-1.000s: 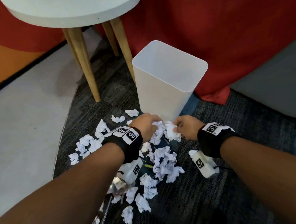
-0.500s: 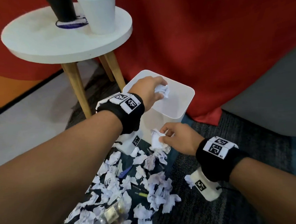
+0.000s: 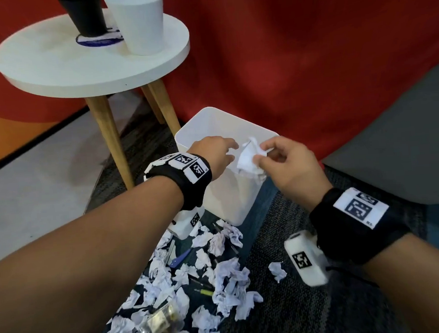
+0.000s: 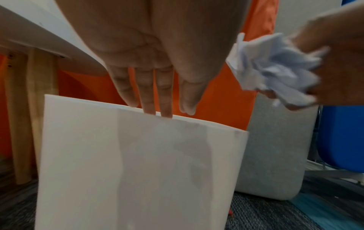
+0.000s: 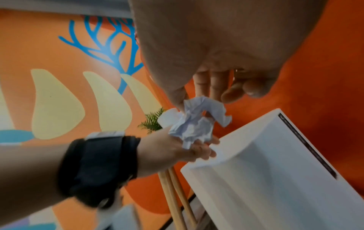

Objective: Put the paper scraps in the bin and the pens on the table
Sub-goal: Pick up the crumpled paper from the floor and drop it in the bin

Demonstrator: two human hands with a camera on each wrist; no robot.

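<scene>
Most Scraps and All Visible Pens Remain on the Floor

**Current state.** The right hand (image 3: 288,166) pinches one crumpled paper wad (image 3: 249,159) between thumb and fingertips, directly over the open mouth of the white bin (image 3: 218,122). The left hand (image 3: 212,153) holds nothing; its fingers are extended and relaxed, hanging just above the near rim of the bin, close beside the wad.

**Work remaining.**
1. Paper scraps (image 3: 221,275): a large scatter lies on the dark carpet (image 3: 288,317) in front of the bin, running toward the lower left of the head view. One scrap lies apart to the right.
2. Pens: a blue pen (image 3: 179,257) and a yellow-tipped pen (image 3: 204,292) lie among the scraps, with further dark slender shapes too hidden to identify.
3. Worktop (image 3: 50,69): the round white surface carries a white cup (image 3: 138,23) and a black cup (image 3: 86,17); no pen is visible on it.

**Progress estimate.** The contents of the bin cannot be seen. Judging from the floor, the task is at an early stage: scrap clearing is under way, and pen transfer has not yet begun.
</scene>
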